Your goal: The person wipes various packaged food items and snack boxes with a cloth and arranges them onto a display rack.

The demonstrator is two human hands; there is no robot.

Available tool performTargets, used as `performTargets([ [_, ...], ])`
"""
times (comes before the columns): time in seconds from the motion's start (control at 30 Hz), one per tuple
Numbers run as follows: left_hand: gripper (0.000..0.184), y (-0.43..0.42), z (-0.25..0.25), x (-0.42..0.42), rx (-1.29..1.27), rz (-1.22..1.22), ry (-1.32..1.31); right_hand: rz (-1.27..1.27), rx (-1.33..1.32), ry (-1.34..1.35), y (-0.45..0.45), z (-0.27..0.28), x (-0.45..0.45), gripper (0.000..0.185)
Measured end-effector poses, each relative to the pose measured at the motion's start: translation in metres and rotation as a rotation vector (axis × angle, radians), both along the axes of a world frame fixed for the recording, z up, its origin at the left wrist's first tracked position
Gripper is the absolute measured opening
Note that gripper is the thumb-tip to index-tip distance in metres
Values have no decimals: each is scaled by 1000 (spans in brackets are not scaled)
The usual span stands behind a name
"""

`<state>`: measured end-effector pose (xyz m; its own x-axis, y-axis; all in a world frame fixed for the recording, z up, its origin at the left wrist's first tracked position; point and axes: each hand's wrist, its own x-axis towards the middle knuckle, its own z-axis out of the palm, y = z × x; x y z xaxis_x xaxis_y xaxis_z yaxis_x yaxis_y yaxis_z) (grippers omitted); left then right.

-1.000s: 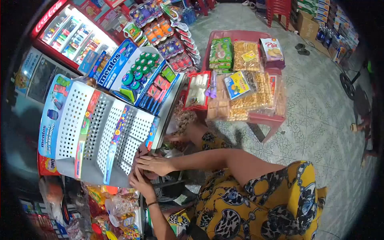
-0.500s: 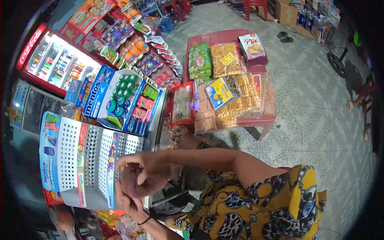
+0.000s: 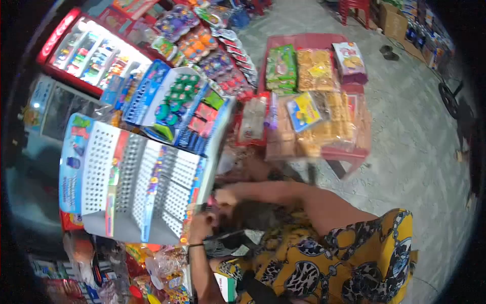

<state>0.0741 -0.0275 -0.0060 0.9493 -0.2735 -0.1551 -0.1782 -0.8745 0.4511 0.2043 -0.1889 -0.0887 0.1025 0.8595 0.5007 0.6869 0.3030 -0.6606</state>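
Observation:
Beside the white rack's right edge, my two hands are close together and blurred by motion. My right hand (image 3: pixel 225 196) comes in from the right, with its fingers closed on a pinkish-brown cloth (image 3: pixel 211 204). Just below it, my left hand (image 3: pixel 200 225), with a dark band at the wrist, is closed at the cloth's other side. Only a small, smeared part of the cloth shows between them. The perforated white display rack (image 3: pixel 129 177) stands at the left, its tiers bare.
Above the rack sits a Mentos display (image 3: pixel 174 109) with green bottles. A red table (image 3: pixel 362 152) carries packaged snacks (image 3: pixel 319 71). At the upper left stands a lit drinks fridge (image 3: pixel 55 38). Bagged goods (image 3: pixel 162 266) lie below the rack. Tiled floor (image 3: pixel 400 167) is on the right.
My hands have moved from in front of the rack's lower right to just beyond its right edge, with the cloth. The view has turned, so the rack and table appear shifted right.

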Motion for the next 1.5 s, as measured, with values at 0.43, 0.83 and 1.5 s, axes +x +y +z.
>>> performTargets([
  [0.43, 9, -25, 98, -29, -539, 184, -9, 81, 189, 462, -34, 91, -23, 12],
  [0.83, 9, -79, 86, 37, -723, 362, -419, 430, 143, 1350, -38, 90, -49, 40],
  [1.5, 30, -219, 40, 118, -697, -26, 305, -1768, -492, -141, -502, 103, 268, 57],
])
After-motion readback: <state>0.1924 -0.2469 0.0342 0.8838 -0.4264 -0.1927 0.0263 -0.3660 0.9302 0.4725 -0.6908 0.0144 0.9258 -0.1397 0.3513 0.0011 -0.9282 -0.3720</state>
